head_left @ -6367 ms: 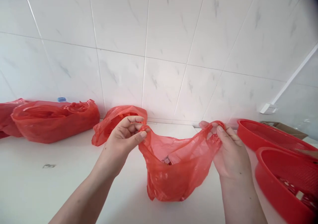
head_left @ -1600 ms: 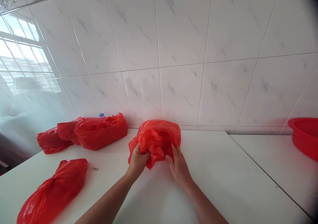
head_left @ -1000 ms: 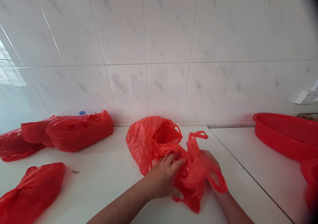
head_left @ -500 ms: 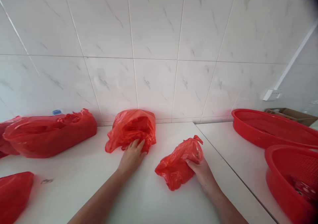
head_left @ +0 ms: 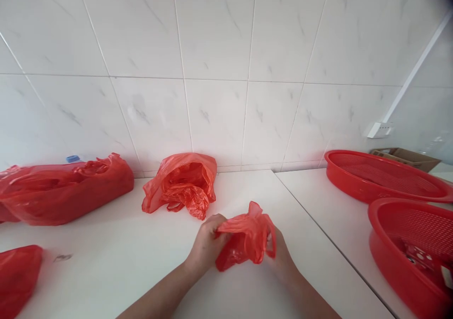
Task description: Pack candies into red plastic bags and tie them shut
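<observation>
A small red plastic bag is held between my two hands above the white tabletop, its handle loops sticking up. My left hand is closed on the bag's left side, thumb and fingers pinching the film. On the right, my right hand grips the other side; its fingers are partly hidden behind the bag. Farther back, near the wall, an opened red plastic bag lies with its mouth toward me and crumpled red film spilling out. Neither hand touches it.
Full red bags lie at the left by the tiled wall, with a blue cap behind. Another red bag sits at the near left. Two red mesh baskets and a cardboard box stand at the right.
My left hand has left the bag by the wall and moved right to grip the small bag. My right hand has kept hold of it, and its handles have turned upward.
</observation>
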A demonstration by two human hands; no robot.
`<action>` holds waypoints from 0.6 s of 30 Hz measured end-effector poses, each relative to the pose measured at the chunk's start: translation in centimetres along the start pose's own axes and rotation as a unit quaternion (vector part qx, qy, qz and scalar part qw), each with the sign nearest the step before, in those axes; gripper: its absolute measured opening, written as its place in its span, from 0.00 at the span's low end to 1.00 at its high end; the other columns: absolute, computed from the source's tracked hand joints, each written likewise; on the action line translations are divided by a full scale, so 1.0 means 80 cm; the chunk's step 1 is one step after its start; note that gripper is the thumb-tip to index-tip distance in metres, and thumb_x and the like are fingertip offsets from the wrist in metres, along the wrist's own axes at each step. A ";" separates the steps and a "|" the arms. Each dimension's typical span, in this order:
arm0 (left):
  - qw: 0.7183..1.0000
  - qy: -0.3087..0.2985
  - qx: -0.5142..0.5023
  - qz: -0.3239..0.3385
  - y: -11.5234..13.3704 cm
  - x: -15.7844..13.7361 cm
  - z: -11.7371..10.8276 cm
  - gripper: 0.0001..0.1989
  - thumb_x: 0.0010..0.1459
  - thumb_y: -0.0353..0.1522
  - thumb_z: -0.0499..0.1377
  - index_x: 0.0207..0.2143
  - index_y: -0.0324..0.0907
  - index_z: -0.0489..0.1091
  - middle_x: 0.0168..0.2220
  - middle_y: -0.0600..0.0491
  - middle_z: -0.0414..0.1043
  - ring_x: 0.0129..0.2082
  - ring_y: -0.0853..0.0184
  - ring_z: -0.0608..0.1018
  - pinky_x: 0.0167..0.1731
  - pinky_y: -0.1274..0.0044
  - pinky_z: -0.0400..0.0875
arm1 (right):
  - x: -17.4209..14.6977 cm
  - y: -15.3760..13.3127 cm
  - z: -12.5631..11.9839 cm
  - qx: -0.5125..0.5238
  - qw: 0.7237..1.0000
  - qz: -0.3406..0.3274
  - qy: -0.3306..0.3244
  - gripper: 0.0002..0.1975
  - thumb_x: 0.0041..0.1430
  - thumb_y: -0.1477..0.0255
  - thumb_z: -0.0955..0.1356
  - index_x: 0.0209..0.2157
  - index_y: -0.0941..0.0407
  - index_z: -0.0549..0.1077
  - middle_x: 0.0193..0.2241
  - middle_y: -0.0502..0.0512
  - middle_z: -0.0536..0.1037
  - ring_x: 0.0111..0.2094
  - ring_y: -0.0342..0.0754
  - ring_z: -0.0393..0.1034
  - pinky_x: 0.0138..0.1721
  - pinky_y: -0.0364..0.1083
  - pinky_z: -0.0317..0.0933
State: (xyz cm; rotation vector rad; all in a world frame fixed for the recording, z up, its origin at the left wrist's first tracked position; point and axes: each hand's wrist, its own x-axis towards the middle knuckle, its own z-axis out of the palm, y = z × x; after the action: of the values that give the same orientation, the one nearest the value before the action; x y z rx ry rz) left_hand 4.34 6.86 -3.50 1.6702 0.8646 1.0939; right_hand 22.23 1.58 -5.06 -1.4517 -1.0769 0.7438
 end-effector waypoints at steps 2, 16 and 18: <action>0.998 0.026 -0.045 -0.025 -0.001 0.003 -0.012 0.08 0.55 0.34 0.55 0.24 0.43 0.68 0.24 0.56 0.69 0.26 0.67 0.72 0.30 0.75 0.68 | 0.007 0.002 -0.012 0.023 0.999 0.017 0.021 0.08 0.47 0.64 0.68 0.25 0.54 0.69 0.28 0.53 0.76 0.31 0.49 0.71 0.30 0.45 0.66; 0.960 0.051 -0.253 -0.110 -0.004 0.004 -0.025 0.05 0.53 0.34 0.60 0.32 0.42 0.69 0.30 0.55 0.74 0.28 0.69 0.74 0.30 0.78 0.67 | -0.016 -0.034 -0.042 -0.077 0.985 -0.102 0.119 0.18 0.62 0.63 0.59 0.21 0.55 0.59 0.19 0.48 0.63 0.22 0.42 0.59 0.23 0.40 0.57; 0.959 0.028 -0.261 -0.112 0.003 0.001 -0.021 0.05 0.51 0.32 0.62 0.30 0.41 0.69 0.28 0.56 0.73 0.26 0.70 0.73 0.30 0.78 0.66 | -0.025 -0.028 -0.024 -0.130 0.974 -0.181 0.027 0.11 0.62 0.65 0.60 0.30 0.54 0.68 0.26 0.52 0.72 0.29 0.45 0.67 0.28 0.42 0.63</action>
State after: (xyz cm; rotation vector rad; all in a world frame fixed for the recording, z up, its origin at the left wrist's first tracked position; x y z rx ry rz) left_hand 2.82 7.40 -3.00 1.0824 0.7020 1.0985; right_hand 22.70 -1.07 -2.75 -1.4278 -1.3871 0.3099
